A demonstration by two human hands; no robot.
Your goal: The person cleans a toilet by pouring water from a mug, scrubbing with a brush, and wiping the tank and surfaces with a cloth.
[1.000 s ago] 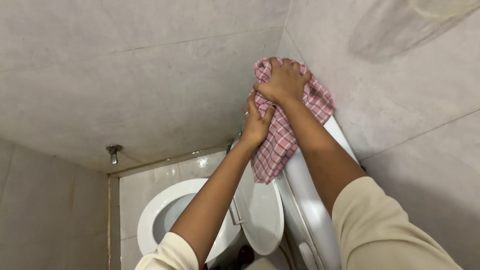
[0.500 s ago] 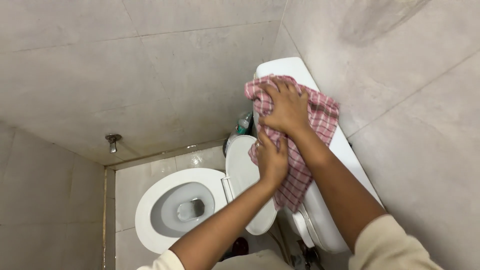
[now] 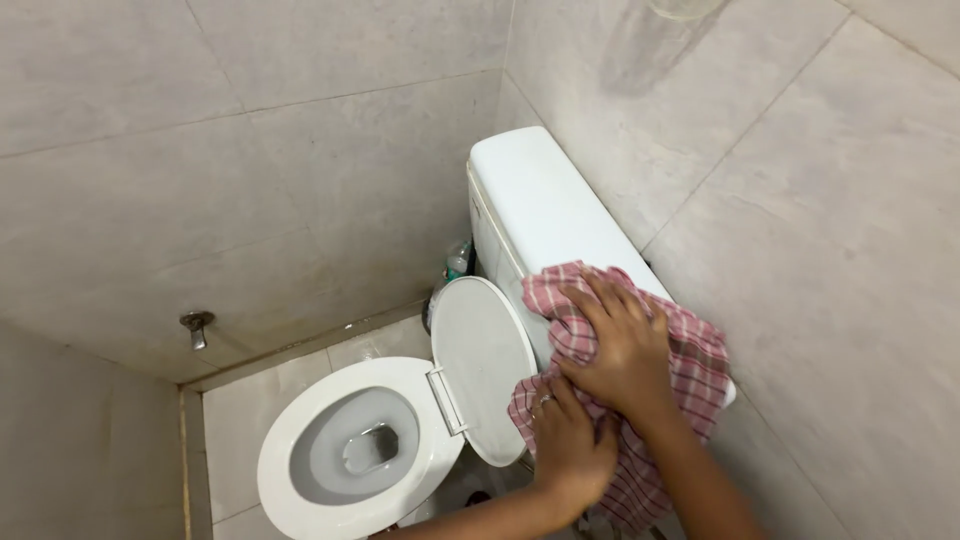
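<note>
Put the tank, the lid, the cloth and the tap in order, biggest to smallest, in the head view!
1. Tank
2. Lid and cloth: they look alike, and the hands hide part of the cloth, so no ranking.
3. Tap

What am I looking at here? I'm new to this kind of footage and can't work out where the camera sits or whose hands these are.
The camera is worn on a person's head and looks down, so both bare hands are that person's own. There is one view only. Below is a white toilet: the cistern stands against the tiled wall, the lid is raised and the bowl is open. The right hand presses a pink checked cloth flat on the near end of the cistern top. The left hand, wearing a ring, grips the part of the cloth hanging over the front. A small metal tap sticks out of the left wall, and a bottle stands behind the lid.
</note>
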